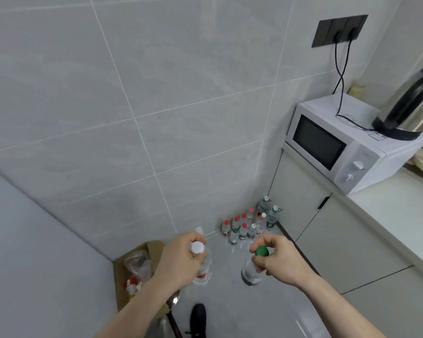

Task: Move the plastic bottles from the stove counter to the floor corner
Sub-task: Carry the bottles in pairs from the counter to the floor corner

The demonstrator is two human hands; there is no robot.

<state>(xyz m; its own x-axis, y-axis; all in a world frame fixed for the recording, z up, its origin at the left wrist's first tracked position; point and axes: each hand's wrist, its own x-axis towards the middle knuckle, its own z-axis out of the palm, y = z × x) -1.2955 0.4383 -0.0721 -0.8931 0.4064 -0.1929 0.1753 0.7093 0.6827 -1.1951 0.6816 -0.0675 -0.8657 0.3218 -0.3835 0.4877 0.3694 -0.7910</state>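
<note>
Plastic bottles, one in each hand, hang over the floor near the corner.

The left hand [178, 261] clamps a white-capped bottle [202, 264], the right hand [277, 258] a green-capped bottle [253, 269]. Both are held by the neck, upright, caps up, apparently ready to set beside the cluster of bottles [250, 222] standing in the far corner.

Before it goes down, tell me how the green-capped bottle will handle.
The green-capped bottle looks clear and mostly empty, so probably light. The right hand grips it near the neck, so it may swing. Tall and narrow, it could tip on the glossy floor or knock the bottles in the corner.
</note>
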